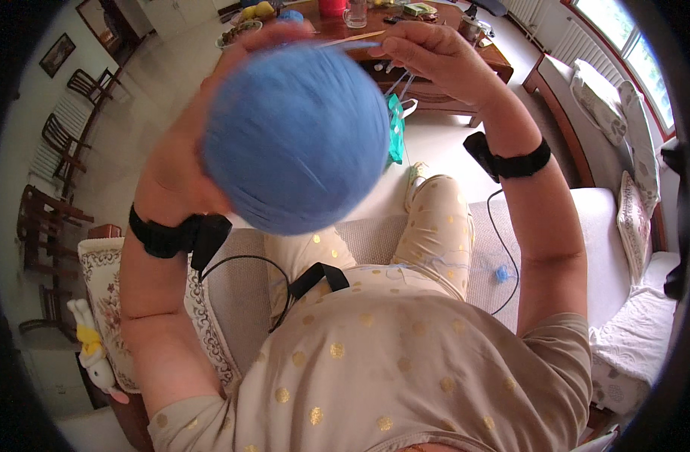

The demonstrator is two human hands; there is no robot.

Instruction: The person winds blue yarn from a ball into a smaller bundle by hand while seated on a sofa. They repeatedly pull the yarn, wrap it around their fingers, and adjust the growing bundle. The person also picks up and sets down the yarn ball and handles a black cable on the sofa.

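A large ball of blue yarn (297,141), blurred, is held up close before me in my left hand (181,152), whose fingers reach around its left side and top. At the ball's upper right, my right hand (429,56) pinches strands of blue yarn between thumb and fingers. A thin pale stick (353,38), possibly a knitting needle or crochet hook, extends leftward from those fingers. Yarn strands hang below my right hand. Loose blue yarn (404,268) lies across my lap, with a small tangle (502,274) on the sofa to the right.
A wooden table (494,59) ahead bears a glass mug (355,16), a red container (332,7), fruit and another blue yarn ball (291,16). A green bag (396,130) hangs or stands by it. Black cables run from both wrist straps. Cushions and a plush toy (99,367) flank me.
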